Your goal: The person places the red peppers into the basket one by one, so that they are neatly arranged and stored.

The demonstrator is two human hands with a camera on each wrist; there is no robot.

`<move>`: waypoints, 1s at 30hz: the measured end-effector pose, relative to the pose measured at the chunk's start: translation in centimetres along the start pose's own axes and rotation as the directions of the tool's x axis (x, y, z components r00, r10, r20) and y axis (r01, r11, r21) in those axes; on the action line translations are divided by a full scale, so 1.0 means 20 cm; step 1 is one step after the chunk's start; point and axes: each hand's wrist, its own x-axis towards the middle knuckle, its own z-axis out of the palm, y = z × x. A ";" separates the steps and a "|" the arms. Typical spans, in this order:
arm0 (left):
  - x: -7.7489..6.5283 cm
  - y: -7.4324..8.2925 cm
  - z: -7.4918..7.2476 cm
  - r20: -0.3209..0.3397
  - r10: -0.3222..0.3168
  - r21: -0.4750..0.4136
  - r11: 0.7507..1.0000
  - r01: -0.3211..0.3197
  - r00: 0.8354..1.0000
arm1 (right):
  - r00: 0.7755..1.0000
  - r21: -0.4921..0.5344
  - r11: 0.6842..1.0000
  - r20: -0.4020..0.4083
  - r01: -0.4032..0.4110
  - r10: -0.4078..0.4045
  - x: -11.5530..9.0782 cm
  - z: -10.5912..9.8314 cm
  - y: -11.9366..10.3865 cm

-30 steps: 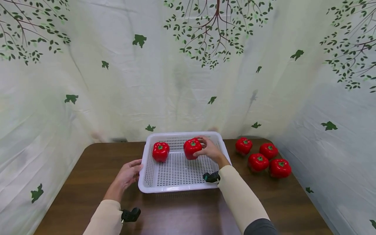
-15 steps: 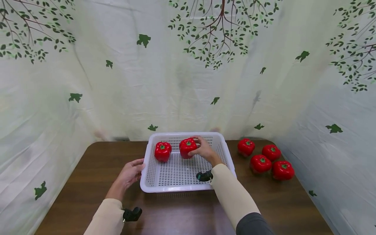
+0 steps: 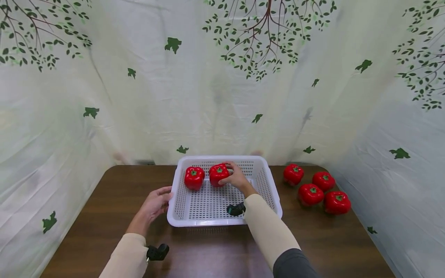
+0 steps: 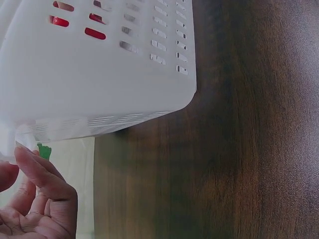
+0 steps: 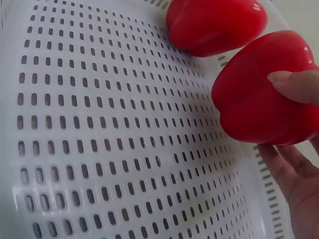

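1. Carried leftward since a second ago: held pepper (image 3: 218, 174) now just beside the first pepper (image 3: 194, 177) at the basket's far side, no longer mid-basket.
2. Nearest, at 7 o'clock of the basket: left hand (image 3: 155, 202) resting at the near left corner of the white basket (image 3: 222, 222), fingers relaxed and straight along the rim, gripping nothing. Best kept there as a brace so the basket does not slide on the table (image 3: 104, 200).
3. Further in, at 12 o'clock: right hand (image 3: 237, 178) curled round the held pepper, thumb across its front in the right wrist view (image 5: 299, 84). Whether the pepper rests on the perforated floor cannot be told.
4. Probably wise to lower until seated flat, stem up, then let go gently; a nudge could roll the neighbour.
5. Farthest out, at 3 o'clock: four loose peppers (image 3: 314, 187) clustered on the table, well apart from the basket.
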 end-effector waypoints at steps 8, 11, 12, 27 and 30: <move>0.00 0.01 0.01 0.000 0.003 0.009 1.000 -0.003 1.000 | 0.999 -0.012 1.000 -0.026 -0.024 0.023 0.01 0.03 0.00; 0.00 0.02 0.02 0.004 0.003 0.005 1.000 -0.003 1.000 | 0.999 -0.031 0.999 -0.038 -0.028 0.027 0.00 0.03 0.00; 0.00 0.02 0.03 0.003 0.002 0.003 1.000 -0.002 1.000 | 0.999 -0.038 0.999 -0.040 -0.027 0.025 0.00 0.03 0.00; 0.00 0.02 0.02 -0.001 0.009 0.002 1.000 -0.009 1.000 | 1.000 -0.060 0.998 0.020 -0.020 0.021 -0.01 0.00 -0.02; -0.01 0.01 0.00 -0.006 0.007 0.007 1.000 -0.007 1.000 | 0.999 -0.075 0.997 0.039 -0.002 0.005 -0.03 -0.02 -0.03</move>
